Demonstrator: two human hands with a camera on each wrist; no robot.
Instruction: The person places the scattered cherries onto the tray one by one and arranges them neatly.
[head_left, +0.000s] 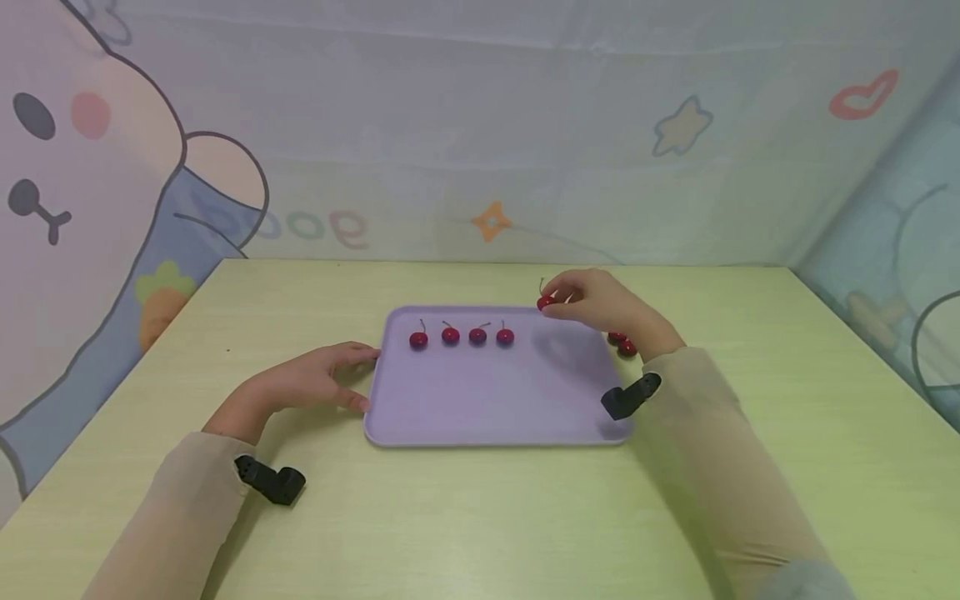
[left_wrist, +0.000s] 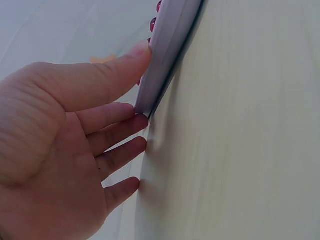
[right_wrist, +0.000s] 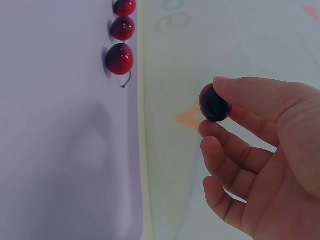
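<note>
Cherries are sitting in a row of four [head_left: 461, 336] on the lavender tray [head_left: 487, 408], lined up along its far side, parallel to the far rim, each with its thin stem standing up or leaning slightly. The tray is lying flat on the pale green table [head_left: 465, 517], its long axis running left to right across the person's front. The right hand [head_left: 600, 304] is hovering over the tray's far right corner, its thumb and forefinger pinching a fifth cherry [head_left: 545, 302]; in the right wrist view that cherry [right_wrist: 214, 103] is being gripped at the fingertips, with the remaining fingers [right_wrist: 235, 152] loosely curled beneath it, and the stem is pointing up in the head view. Two more cherries [head_left: 622, 343] are lying on the table just beside the tray's right edge, partly hidden behind the right wrist. The left hand [head_left: 311, 383] is resting against the tray's left edge, fingers relaxed and nearly straight, gripping nothing; in the left wrist view the thumb [left_wrist: 107, 75] is lying on the rim [left_wrist: 167, 55] while the fingertips [left_wrist: 131, 120] are touching the table and the rim's underside. A black strap mount is showing on each beige sleeve near the tray's near corners. A cartoon-printed backdrop is standing behind the tray's far side.
</note>
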